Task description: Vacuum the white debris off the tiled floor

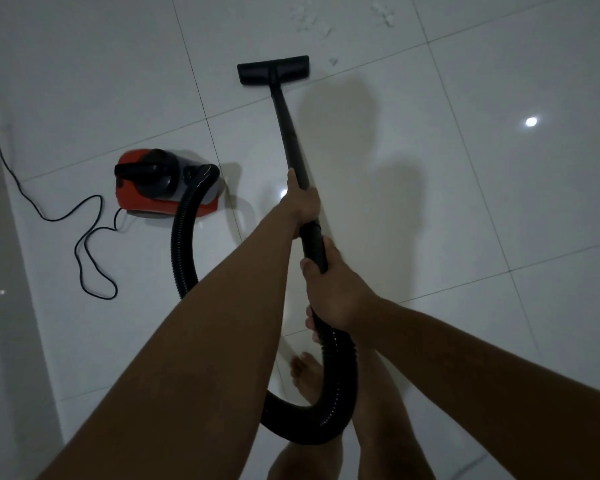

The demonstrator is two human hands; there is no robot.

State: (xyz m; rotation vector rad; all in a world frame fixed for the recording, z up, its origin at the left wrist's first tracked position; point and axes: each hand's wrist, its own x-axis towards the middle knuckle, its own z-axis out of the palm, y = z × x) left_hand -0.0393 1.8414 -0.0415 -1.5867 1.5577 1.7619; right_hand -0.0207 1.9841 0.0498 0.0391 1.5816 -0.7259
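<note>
A black vacuum wand runs from my hands up to a flat black floor nozzle resting on the white tiled floor. My left hand grips the wand higher up. My right hand grips it lower, where the ribbed black hose begins. White debris lies scattered beyond the nozzle at the top, with one scrap just right of it and more bits further right. The hose loops down past my legs and back up to the red vacuum body.
The red and black vacuum body stands on the floor at left. Its black power cord snakes across the tiles to the left edge. My bare foot stands beneath the hose loop. A wall or step edge runs along the left.
</note>
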